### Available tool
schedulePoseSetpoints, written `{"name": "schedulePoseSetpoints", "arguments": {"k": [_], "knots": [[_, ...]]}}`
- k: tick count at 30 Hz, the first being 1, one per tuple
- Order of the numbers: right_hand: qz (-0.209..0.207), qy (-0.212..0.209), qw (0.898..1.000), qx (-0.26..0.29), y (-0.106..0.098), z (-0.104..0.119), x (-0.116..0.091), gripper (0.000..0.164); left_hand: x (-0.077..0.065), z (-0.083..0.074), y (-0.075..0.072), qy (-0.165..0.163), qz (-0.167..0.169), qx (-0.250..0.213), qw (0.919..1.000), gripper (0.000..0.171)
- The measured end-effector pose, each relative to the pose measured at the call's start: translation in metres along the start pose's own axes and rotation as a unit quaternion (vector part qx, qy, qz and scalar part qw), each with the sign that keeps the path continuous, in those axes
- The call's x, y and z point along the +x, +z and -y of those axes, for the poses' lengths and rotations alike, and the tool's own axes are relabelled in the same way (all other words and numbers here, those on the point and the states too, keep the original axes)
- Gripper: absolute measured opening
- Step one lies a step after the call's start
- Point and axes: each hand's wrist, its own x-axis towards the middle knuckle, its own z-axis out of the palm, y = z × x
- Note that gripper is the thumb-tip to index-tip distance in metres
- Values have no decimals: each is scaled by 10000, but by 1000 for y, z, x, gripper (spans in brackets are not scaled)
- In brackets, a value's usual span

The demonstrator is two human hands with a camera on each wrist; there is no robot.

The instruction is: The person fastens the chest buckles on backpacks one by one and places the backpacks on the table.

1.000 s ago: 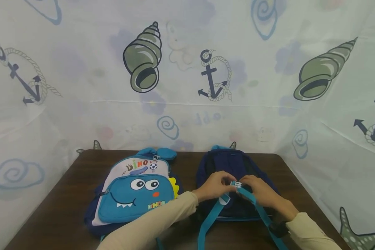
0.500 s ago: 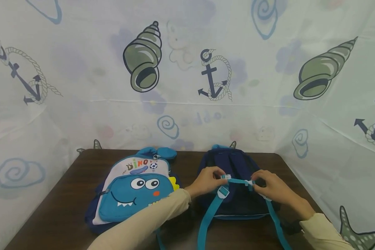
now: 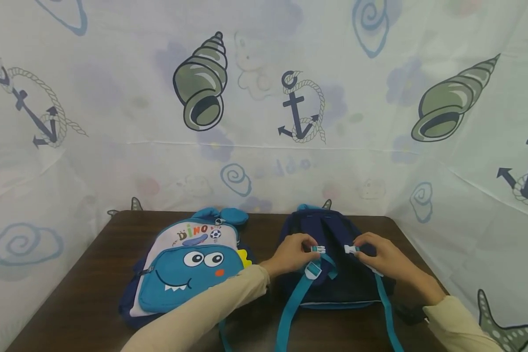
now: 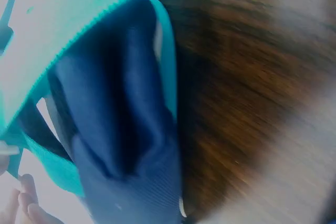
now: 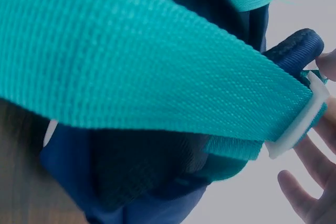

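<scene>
A navy backpack [image 3: 330, 293] lies with its strap side up at the right of the table. Above it, my left hand [image 3: 290, 254] pinches one white buckle half [image 3: 319, 249] between thumb and fingers; a thin teal strap end [image 3: 331, 268] dangles just below. My right hand [image 3: 389, 256] pinches the other white buckle half [image 3: 350, 249], with a gap between the two halves. Wide teal webbing [image 3: 296, 303] runs down from a white strap adjuster [image 3: 313, 270] under the left hand. In the right wrist view, teal webbing [image 5: 147, 61] threads through another white adjuster [image 5: 300, 124] beside the fingers [image 5: 310, 166].
A blue and white dinosaur backpack [image 3: 189, 281] lies face up at the left, partly behind the left sleeve [image 3: 211, 310]. Both bags rest on a dark wooden table [image 3: 75, 283]. A printed cloth [image 3: 264, 122] hangs around the back and sides.
My hands were close together at the buckle and have drawn apart, the right hand moving rightward. The thin teal strap, stretched between them half a second ago, now hangs slack by the left hand.
</scene>
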Motion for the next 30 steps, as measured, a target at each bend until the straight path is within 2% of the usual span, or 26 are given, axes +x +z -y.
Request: {"name": "schedulePoseSetpoints", "arguments": {"k": [8, 23, 30], "knots": [[131, 75, 9998, 129, 6, 9, 7, 18, 3, -5, 4, 204, -17, 298, 9993, 25], [155, -297, 9991, 244, 18, 16, 10, 21, 4, -17, 5, 273, 99, 400, 9988, 23], [215, -237, 9989, 341, 17, 17, 11, 20, 5, -18, 6, 316, 154, 499, 9981, 24]]}}
